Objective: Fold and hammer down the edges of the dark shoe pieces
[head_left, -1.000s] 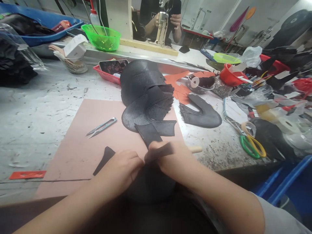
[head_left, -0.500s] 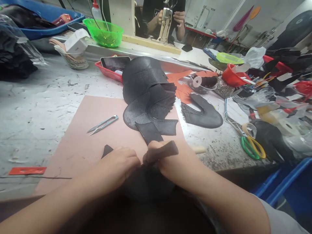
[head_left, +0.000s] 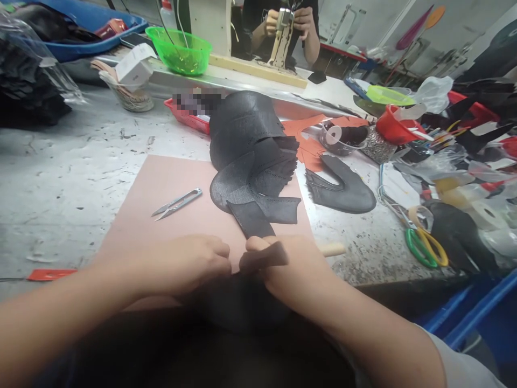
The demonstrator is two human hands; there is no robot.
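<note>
My left hand (head_left: 202,264) is closed, its curled fingers at the edge of a dark leather piece (head_left: 246,302) low in front of me. My right hand (head_left: 293,269) is closed beside it, gripping the same piece. A dark, flared end (head_left: 266,257) juts across the right hand's fingers; blur hides whether it belongs to that piece. Beyond the hands, a black stitched strip (head_left: 250,218) runs from the right fingers to a fanned stack of black leather pieces (head_left: 246,129). A light wooden handle (head_left: 333,249) shows behind the right wrist.
Thread snips (head_left: 176,205) lie on a pink sheet (head_left: 133,215). To the right are a U-shaped black piece (head_left: 347,188) and green-and-yellow scissors (head_left: 424,245). A green basket (head_left: 181,51) stands at the back. Across the bench, another person's hands (head_left: 302,24) are at a sewing machine (head_left: 283,40).
The view has shifted slightly, so the bench things sit further right. My left hand has turned flatter, and the black corner that showed behind it is out of sight. The right hand keeps its grip.
</note>
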